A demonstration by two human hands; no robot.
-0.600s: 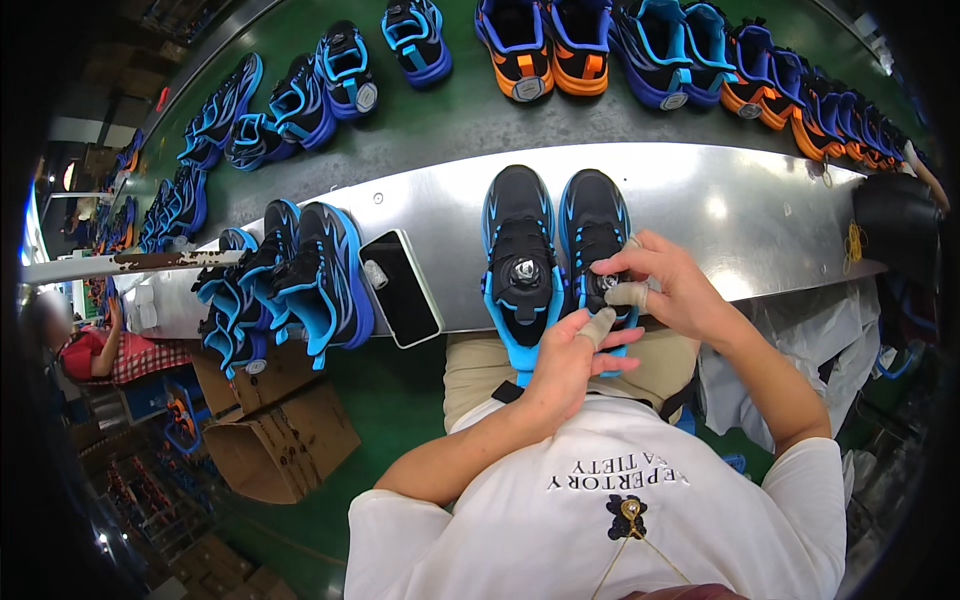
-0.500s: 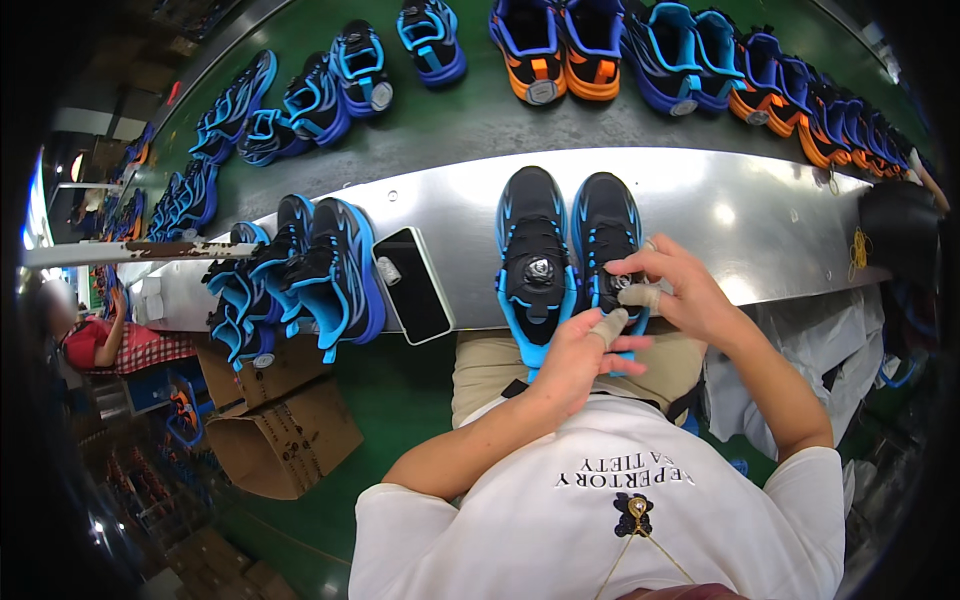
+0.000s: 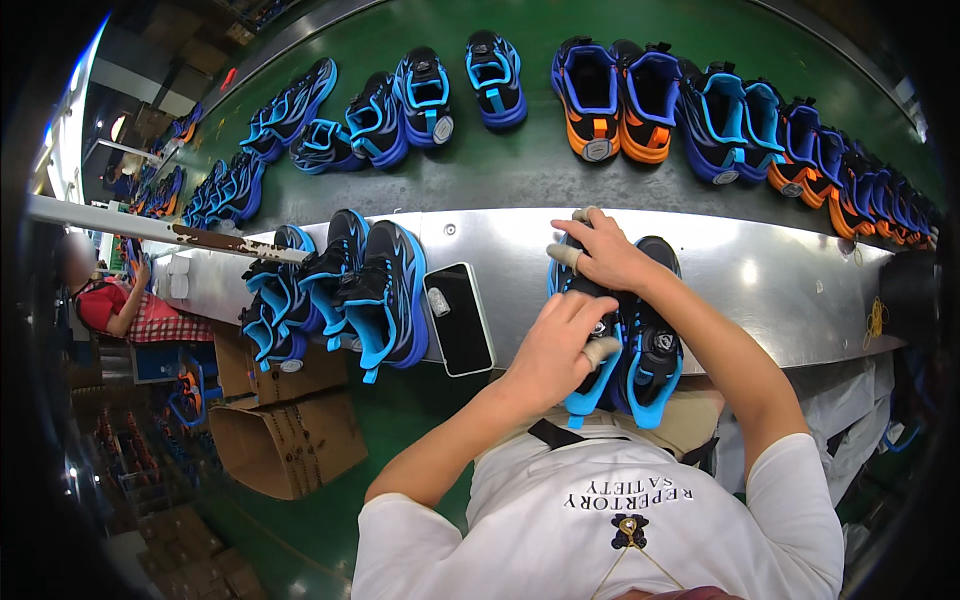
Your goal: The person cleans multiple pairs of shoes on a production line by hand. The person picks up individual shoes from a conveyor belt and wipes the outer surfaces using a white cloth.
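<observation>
A pair of black and blue shoes stands at the near edge of the metal table [image 3: 780,290], toes pointing away from me. My right hand [image 3: 603,256] reaches across and grips the far toe end of the left shoe [image 3: 585,395]. Closer to me, my left hand [image 3: 558,345] clasps the same shoe around its middle, covering the top. Pale tape wraps some fingers of both hands. The right shoe [image 3: 655,345] stands untouched beside it, its round dial showing.
A black phone [image 3: 462,320] lies left of the pair, next to a cluster of blue and black shoes [image 3: 365,290]. Rows of blue and orange shoes sit on the green belt [image 3: 520,170] beyond. Cardboard boxes [image 3: 290,440] stand lower left; another person [image 3: 110,305] sits far left.
Both hands have left the near end of the right shoe. My right hand has reached to the left shoe's toe and my left hand has closed over its middle.
</observation>
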